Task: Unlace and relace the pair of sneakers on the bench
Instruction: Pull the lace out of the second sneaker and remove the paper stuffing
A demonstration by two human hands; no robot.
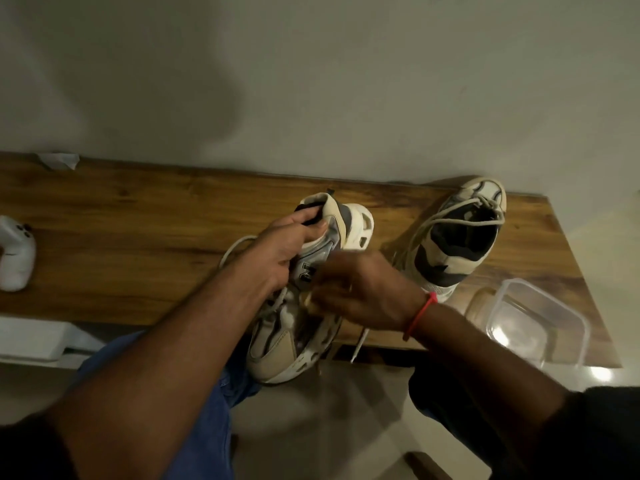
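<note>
On bench's right end, clear plastic container (540, 317), nothing inside

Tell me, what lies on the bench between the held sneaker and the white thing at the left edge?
In the head view, only bare wood of the bench lies between the held sneaker and the white object, apart from a lace loop beside the sneaker.

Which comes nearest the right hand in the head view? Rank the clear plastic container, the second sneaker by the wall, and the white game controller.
1. Second sneaker by the wall, just beyond the right hand.
2. Clear plastic container, at the bench's right end.
3. White game controller, far left.
</note>
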